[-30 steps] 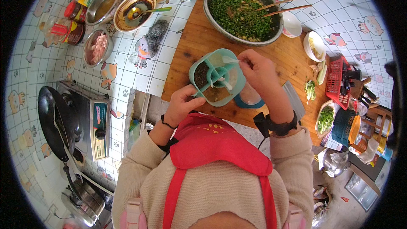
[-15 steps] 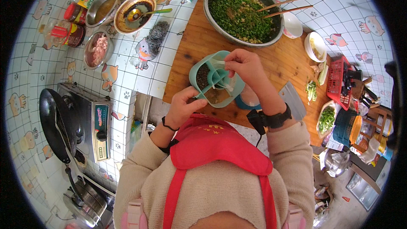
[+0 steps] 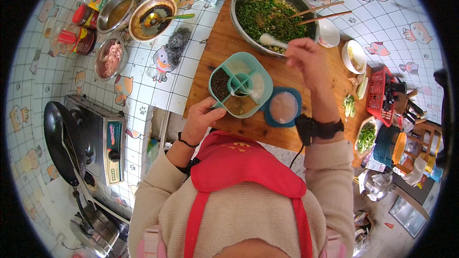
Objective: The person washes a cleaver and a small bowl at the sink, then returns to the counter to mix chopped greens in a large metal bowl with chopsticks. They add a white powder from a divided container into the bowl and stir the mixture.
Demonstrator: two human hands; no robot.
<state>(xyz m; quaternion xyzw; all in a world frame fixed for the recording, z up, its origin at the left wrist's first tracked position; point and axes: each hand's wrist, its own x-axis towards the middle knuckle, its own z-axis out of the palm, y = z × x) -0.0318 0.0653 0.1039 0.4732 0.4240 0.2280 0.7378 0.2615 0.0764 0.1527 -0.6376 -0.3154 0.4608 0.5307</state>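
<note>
My right hand [image 3: 308, 59] is closed on the handle of a small pale spoon [image 3: 273, 41]. The spoon's whitish bowl is above the near rim of a large steel basin [image 3: 233, 16]. Chopped greens and yellowish bits [image 3: 267, 12] fill that basin, with a pair of chopsticks [image 3: 318, 9] resting in it. At the near left corner of a mint-green divided seasoning box [image 3: 264, 62], my left hand [image 3: 205, 114] grips the wall. The box's compartments contain dark peppercorns [image 3: 220, 84], a white seasoning [image 3: 258, 86] and brownish powder. Right of it lies a blue lid with a clear middle [image 3: 283, 107].
A wooden board [image 3: 203, 74] supports the basin and box. Two white bowls [image 3: 354, 57], chopped greens and a red basket [image 3: 380, 91] stand right. Left are a sauce bowl with a spoon [image 3: 153, 17], a bowl of raw meat [image 3: 111, 58], bottles and a stove with a black pan [image 3: 60, 138].
My right hand has moved from the seasoning box up and right to the basin, carrying the spoon. The box sits slightly farther left and away from me, with my left hand still on it.
</note>
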